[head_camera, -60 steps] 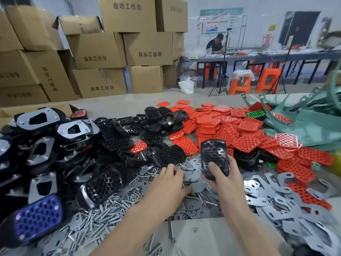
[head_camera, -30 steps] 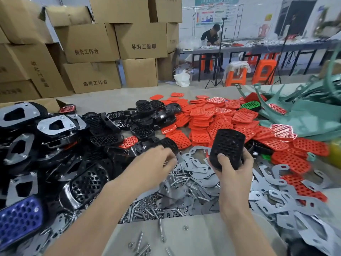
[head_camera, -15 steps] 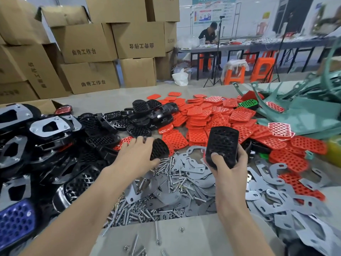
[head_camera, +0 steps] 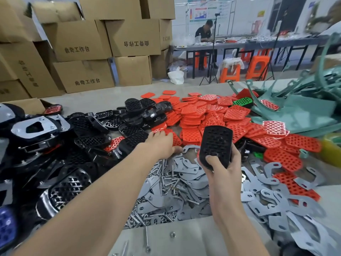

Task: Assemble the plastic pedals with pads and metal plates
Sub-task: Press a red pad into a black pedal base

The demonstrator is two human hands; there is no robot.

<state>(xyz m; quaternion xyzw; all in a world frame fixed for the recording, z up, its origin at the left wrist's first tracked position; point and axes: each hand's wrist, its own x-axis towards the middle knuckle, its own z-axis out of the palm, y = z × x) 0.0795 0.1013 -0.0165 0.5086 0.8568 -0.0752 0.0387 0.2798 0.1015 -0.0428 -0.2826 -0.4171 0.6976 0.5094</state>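
**Reaching for a red pad while the pedal waits in the other hand**

The surface (head_camera: 184, 235) is crowded from edge to edge. Largest is the heap of black pedals (head_camera: 83, 126) along its left edge, some already carrying a metal plate. Next, the spread of red pads (head_camera: 193, 117) fills the far middle toward the right edge. Loose grey metal plates (head_camera: 267, 196) cover the near right, and a scatter of screws (head_camera: 166, 180) lies in the near middle.

The right hand (head_camera: 221, 167) holds one black pedal (head_camera: 215, 145) upright above the plates, fingers wrapped around its lower end, thumb on its face. The left hand (head_camera: 160, 145) lies flat at the near rim of the red pads, fingers spread and resting on them; whether one is pinched I cannot tell.

To do this well, slide a single pad off the overlapping layers, since neighbours would probably drag along. Pedals just left of the hand crowd the reach.
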